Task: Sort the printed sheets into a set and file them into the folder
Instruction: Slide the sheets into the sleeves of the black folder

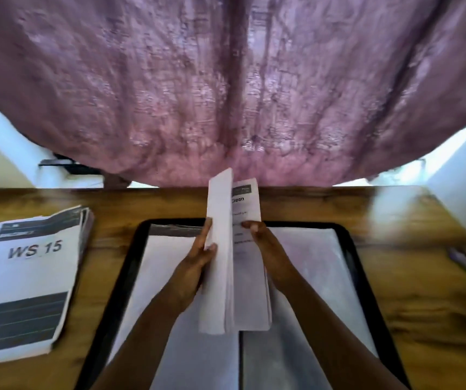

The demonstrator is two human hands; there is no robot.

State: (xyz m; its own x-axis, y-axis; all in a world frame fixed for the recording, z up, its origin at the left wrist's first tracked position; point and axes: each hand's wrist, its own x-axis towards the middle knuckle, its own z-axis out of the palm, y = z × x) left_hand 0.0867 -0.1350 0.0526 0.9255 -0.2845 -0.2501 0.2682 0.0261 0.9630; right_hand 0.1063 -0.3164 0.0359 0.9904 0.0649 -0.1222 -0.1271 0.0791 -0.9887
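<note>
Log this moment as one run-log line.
phase: sorting sheets | left hand: grips sheet bundle | right hand: pinches same bundle | folder: open on table, beneath hands | WS 15 stack: left of folder

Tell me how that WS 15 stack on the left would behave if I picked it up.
The WS 15 stack looks thick, so probably fairly heavy. Its far corner is fanned, so sheets would likely slide apart. Being paper, it would probably sag unless supported underneath.

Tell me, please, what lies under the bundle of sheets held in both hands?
The open black folder lies beneath the bundle of sheets, which the left hand and right hand grip. Its centre is partly hidden by them.
</note>
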